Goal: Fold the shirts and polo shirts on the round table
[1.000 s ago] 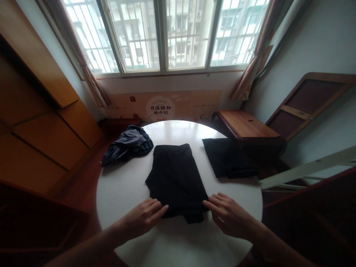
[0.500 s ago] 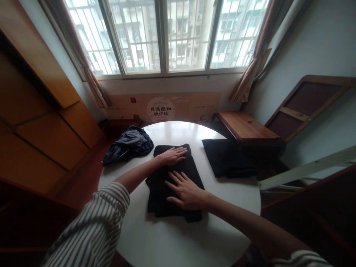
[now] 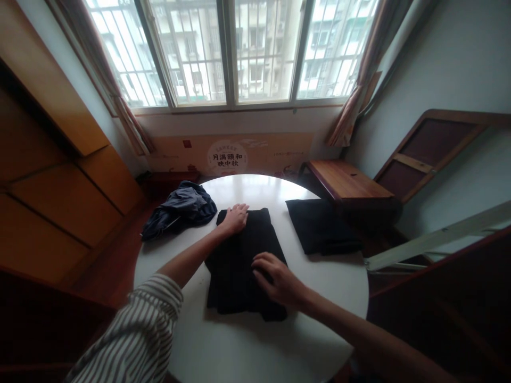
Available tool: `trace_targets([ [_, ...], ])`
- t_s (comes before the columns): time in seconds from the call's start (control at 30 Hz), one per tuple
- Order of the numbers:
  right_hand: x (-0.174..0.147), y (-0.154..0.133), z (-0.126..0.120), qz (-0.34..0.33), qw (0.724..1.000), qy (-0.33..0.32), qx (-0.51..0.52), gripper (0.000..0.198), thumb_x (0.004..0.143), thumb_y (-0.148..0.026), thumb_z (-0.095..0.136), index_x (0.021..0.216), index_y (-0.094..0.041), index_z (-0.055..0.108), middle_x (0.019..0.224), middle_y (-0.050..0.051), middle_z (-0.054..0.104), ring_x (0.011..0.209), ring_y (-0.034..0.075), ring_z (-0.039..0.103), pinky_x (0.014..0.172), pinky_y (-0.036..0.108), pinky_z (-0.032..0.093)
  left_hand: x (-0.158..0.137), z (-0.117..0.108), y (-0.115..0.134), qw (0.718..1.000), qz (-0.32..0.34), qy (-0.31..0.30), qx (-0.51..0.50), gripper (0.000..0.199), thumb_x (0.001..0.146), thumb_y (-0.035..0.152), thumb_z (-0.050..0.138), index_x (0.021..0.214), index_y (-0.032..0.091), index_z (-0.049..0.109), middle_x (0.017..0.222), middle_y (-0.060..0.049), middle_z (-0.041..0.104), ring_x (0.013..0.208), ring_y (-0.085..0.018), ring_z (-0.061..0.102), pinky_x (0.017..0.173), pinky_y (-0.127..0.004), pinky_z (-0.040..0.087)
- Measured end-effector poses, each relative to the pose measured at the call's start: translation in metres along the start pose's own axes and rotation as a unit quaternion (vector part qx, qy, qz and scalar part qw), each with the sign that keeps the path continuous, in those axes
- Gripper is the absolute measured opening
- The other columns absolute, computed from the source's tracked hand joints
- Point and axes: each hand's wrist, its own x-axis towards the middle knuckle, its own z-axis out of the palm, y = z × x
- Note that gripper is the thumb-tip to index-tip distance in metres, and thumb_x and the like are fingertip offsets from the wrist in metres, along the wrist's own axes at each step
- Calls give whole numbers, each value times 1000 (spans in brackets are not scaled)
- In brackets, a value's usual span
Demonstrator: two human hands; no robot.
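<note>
The black cloth is lying mid-table, directly under both hands, its long axis running roughly from 12 to 6 o'clock on the white table. The left hand is resting at its 12 o'clock end, fingers lying close together; whether they are pinching fabric, I cannot tell. The right hand is curving loosely over the 4 o'clock side, thumb standing apart from the fingers, and is being the nearer to the 6 o'clock end. A navy bundle is sitting towards 10, a folded dark piece towards 2.
</note>
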Motion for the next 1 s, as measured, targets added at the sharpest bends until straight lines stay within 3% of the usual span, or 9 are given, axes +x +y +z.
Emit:
trace_targets([
  [0.07, 14, 22, -15, 87, 991, 103, 4, 25, 92, -33, 55, 107, -16, 65, 117, 16, 60, 110, 26, 59, 101, 41, 47, -32, -10, -11, 998, -28, 47, -11, 45, 97, 29, 40, 137, 14, 49, 142, -19, 49, 136, -32, 40, 115, -48, 26],
  [0.13, 26, 42, -31, 206, 967, 137, 55, 37, 86, -36, 64, 115, -13, 60, 118, 17, 58, 105, 27, 61, 93, 41, 52, -67, -16, -25, 993, -83, 77, -41, 47, 92, 34, 51, 133, 12, 52, 133, -20, 55, 130, -33, 47, 113, -44, 31],
  [0.27, 41, 65, -50, 377, 881, 90, 272, 66, 79, -41, 74, 130, -8, 48, 108, 16, 64, 90, 22, 67, 77, 31, 57, -121, -19, -45, 958, -216, 71, -174, 76, 75, 46, 74, 136, 10, 47, 126, -21, 60, 116, -35, 59, 98, -41, 46],
  [0.37, 49, 66, -51, 411, 861, 73, 292, 59, 73, -40, 81, 116, -8, 58, 88, 11, 67, 83, 20, 67, 68, 26, 55, -135, -19, -44, 906, -259, 13, -334, 85, 67, 55, 80, 131, 8, 52, 112, -19, 68, 95, -30, 69, 79, -35, 54],
  [0.47, 54, 62, -47, 415, 864, 39, 281, 45, 68, -39, 85, 96, -9, 65, 77, 7, 68, 77, 19, 67, 59, 23, 52, -131, -19, -36, 870, -234, -50, -431, 69, 63, 59, 82, 107, 8, 67, 95, -14, 74, 88, -29, 71, 73, -33, 56],
  [0.57, 55, 60, -41, 389, 866, 0, 313, 38, 64, -36, 88, 81, -10, 68, 75, 8, 72, 71, 19, 68, 56, 24, 52, -125, -17, -28, 874, -226, -56, -427, 59, 60, 57, 83, 91, 9, 70, 89, -13, 75, 86, -32, 71, 71, -36, 57],
  [0.73, 48, 62, -32, 325, 844, 33, 425, 34, 63, -31, 89, 86, -11, 73, 85, 9, 77, 79, 22, 72, 74, 29, 59, -125, -8, -22, 867, -171, 29, -467, 61, 67, 54, 80, 111, 15, 64, 112, -12, 72, 105, -31, 68, 88, -39, 56],
  [0.87, 41, 57, -35, 279, 838, 57, 464, 39, 61, -36, 90, 88, -13, 74, 87, 9, 77, 83, 23, 72, 80, 34, 58, -135, -9, -12, 806, -209, 52, -552, 86, 68, 51, 82, 133, 17, 38, 93, -9, 73, 80, -25, 73, 69, -36, 60],
  [1.0, 26, 30, -56, 188, 858, 77, 472, 39, 68, -39, 86, 97, -17, 73, 94, 6, 76, 87, 23, 71, 84, 36, 56, -162, -36, 11, 809, -153, 118, -555, 84, 76, 48, 78, 139, 24, 27, 73, 4, 68, 58, -16, 67, 55, -23, 54],
])
